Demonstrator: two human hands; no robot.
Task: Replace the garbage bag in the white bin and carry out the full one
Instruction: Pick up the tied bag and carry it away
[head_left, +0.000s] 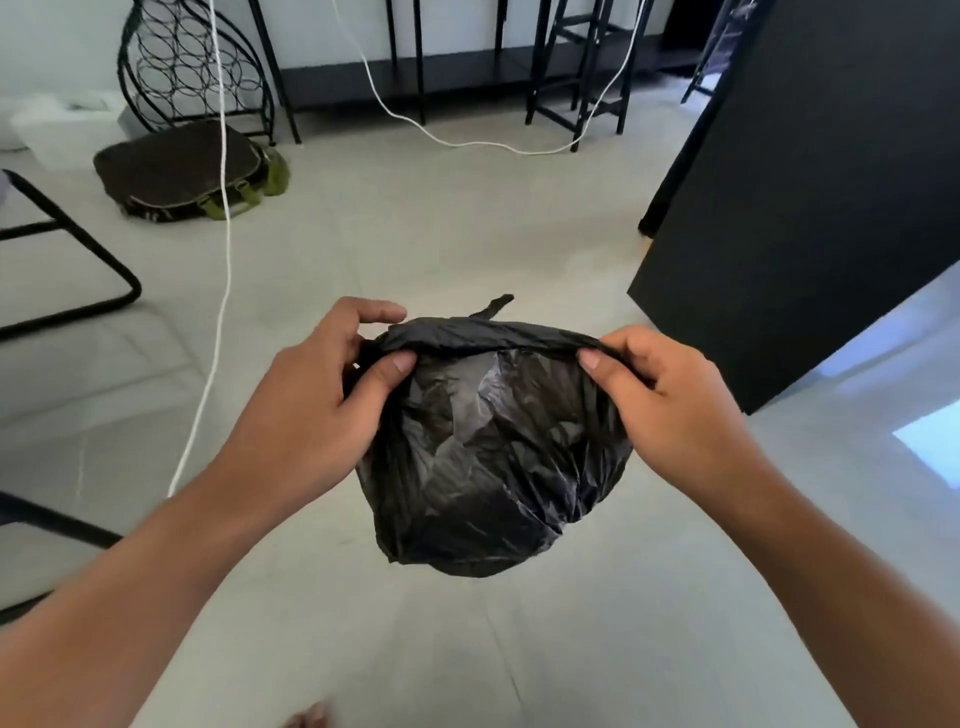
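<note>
While the black garbage bag hangs at the centre of the frame above the pale floor, the left hand and the right hand each pinch its rolled top edge between thumb and fingers, apparently stretching the mouth flat to close or tie it. A loose tab of plastic sticks up behind. No white bin is clearly identifiable.

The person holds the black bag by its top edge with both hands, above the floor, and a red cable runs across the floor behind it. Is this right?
One detail is wrong: the cable is white, not red, as the head view shows. The rest holds: the left hand and right hand grip the top edge of the black bag above the floor.
</note>
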